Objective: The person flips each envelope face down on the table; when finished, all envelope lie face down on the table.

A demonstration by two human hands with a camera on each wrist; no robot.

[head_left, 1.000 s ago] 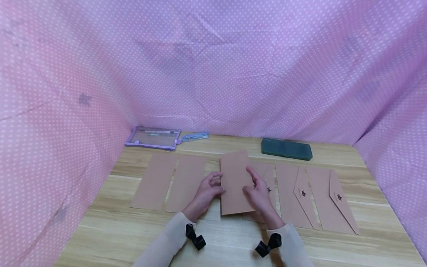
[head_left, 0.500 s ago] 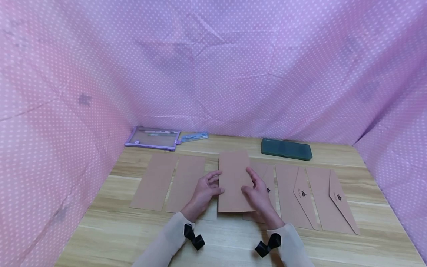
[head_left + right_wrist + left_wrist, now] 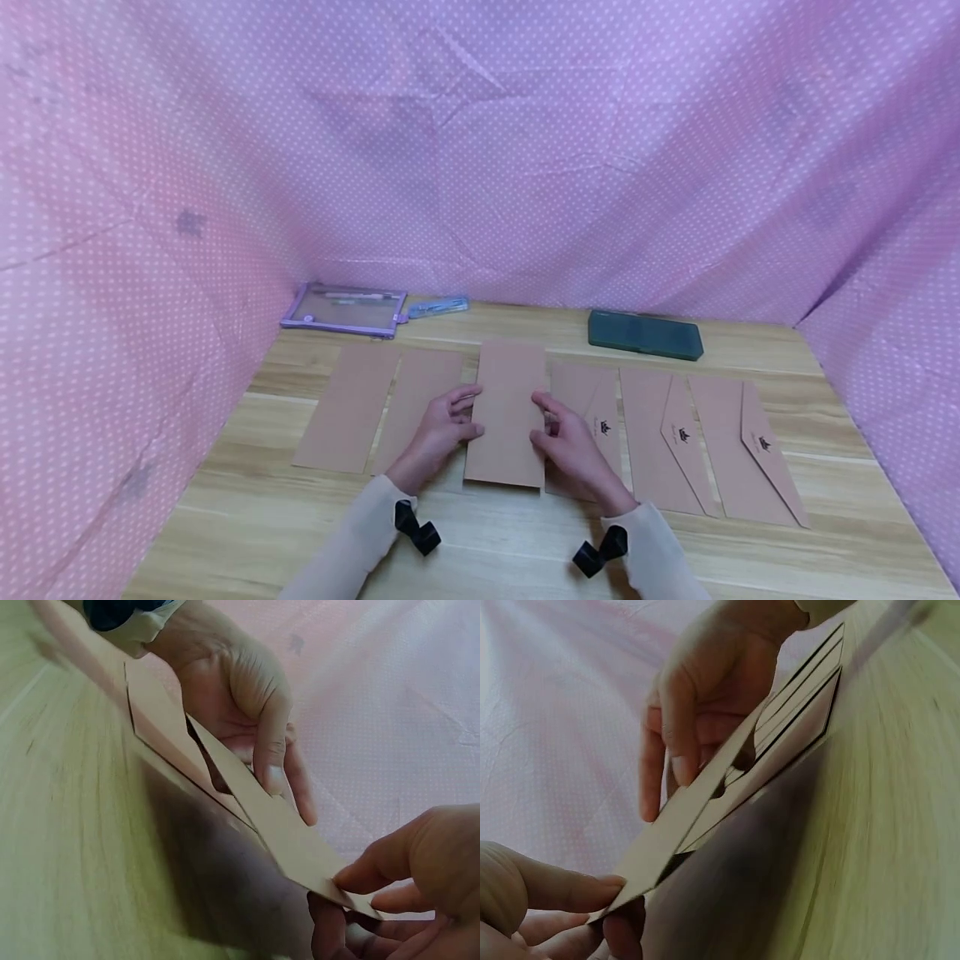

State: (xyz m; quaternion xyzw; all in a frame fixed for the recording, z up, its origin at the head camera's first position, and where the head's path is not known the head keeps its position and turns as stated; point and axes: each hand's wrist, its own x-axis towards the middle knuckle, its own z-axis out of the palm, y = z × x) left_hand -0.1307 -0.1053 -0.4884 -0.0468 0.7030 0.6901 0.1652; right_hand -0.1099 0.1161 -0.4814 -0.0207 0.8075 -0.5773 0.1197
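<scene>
Head view: the plain brown rectangular paper envelope (image 3: 508, 417) sits right between the two hands, held up over the pale wood-grain table (image 3: 225, 533), with its long axis running away from the person. The left hand (image 3: 437, 425) pinches the left long edge and the right hand (image 3: 572, 440) pinches the right one, both around mid-length, so honestly neither looks nearer. It's over the gap between two flat plain tan paper envelopes (image 3: 347, 408) on the left and three brown paper envelopes with pointed, crown-printed flaps (image 3: 651, 442) on the right. Left wrist view: one digit of the left hand is on the upper face and others are tucked under, so that's a proper pinch, and the held envelope is clear of the tabletop with a dark shadow below. Right wrist view: same deal mirrored, the right hand has the edge sandwiched between its fingers, but I can't tell what the underside looks like
</scene>
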